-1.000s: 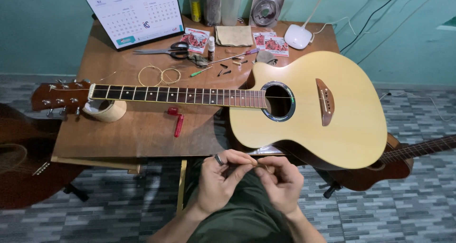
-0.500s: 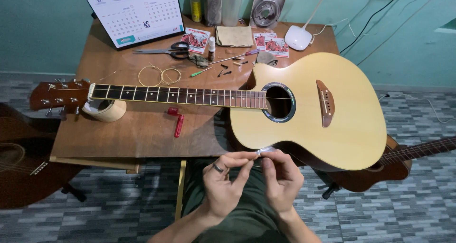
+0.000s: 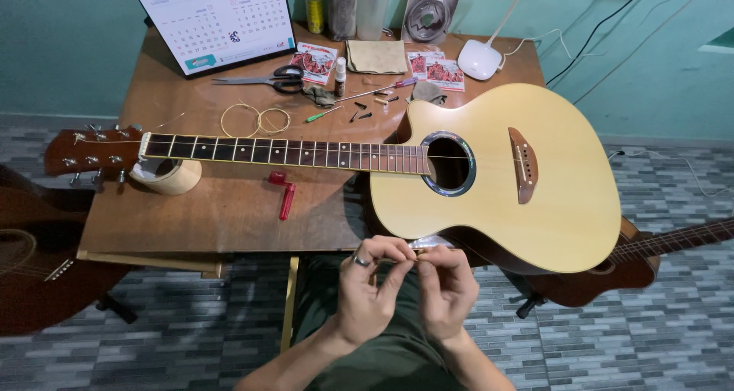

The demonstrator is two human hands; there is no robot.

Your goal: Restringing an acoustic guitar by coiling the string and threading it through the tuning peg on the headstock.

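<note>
Fingers: I see both sets pinched together on one small pale thing, likely a guitar string end or a small wrapper; too small for me to tell which.
Left hand (image 3: 365, 288): thumb and forefinger closed on the small item (image 3: 419, 255), a ring on one finger.
Right hand (image 3: 447, 288): fingertips clenched on the same item from the other side, touching the left hand's.
Where it sits: just below the lower edge of the acoustic guitar (image 3: 497, 181), over my lap, off the surface.
Step in hand: I judge this to be fine preparation of a string part for the guitar, which lies flat with only one string showing along its neck.
Next move calls for: steady two-handed pinching, then a reach up to the guitar's bridge.
Surface (image 3: 229, 215): brown wood; left of the guitar's body lie a red string winder (image 3: 284, 194), coiled strings (image 3: 256, 120), scissors (image 3: 264, 78) and a tape roll (image 3: 164, 175) under the neck.
Behind the guitar: a desk calendar (image 3: 214, 20), bottles, string packets, a white lamp base (image 3: 479, 58).
Room: teal wall, grey tiled floor, other guitars on either side of it.
</note>
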